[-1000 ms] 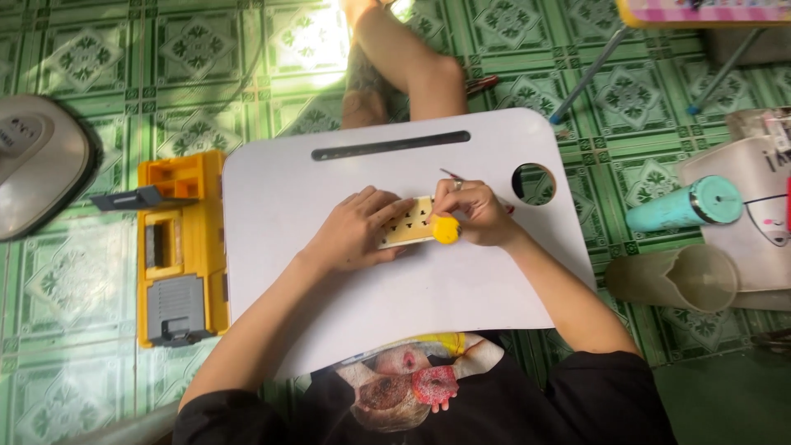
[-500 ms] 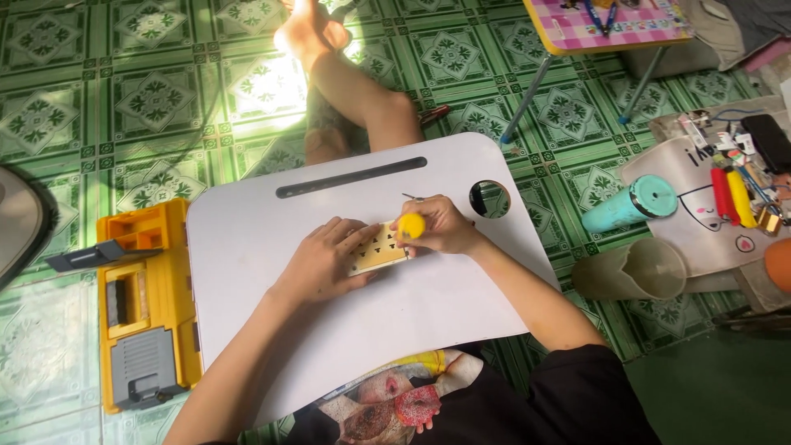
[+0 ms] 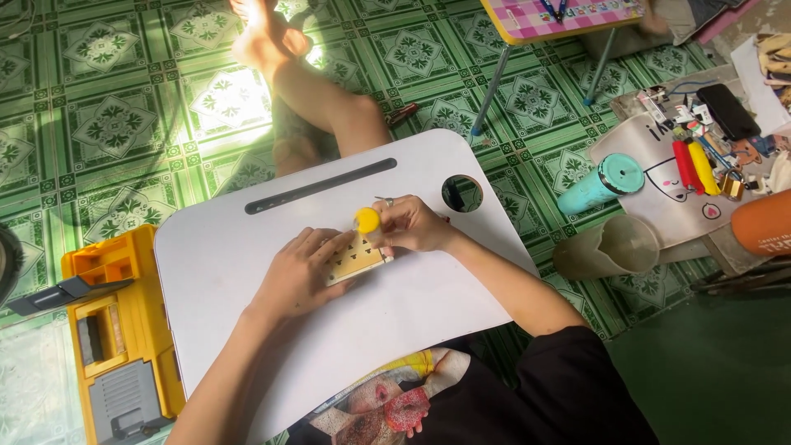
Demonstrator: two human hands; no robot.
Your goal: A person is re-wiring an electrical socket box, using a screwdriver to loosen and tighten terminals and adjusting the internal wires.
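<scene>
Smooth matt (plastic-looking) white lap table (image 3: 247, 272)

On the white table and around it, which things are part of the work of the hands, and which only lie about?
In use: left hand, right hand, pale block, yellow-handled tool, white table.

Lying about: yellow toolbox, teal bottle, jug, pink table.
</scene>
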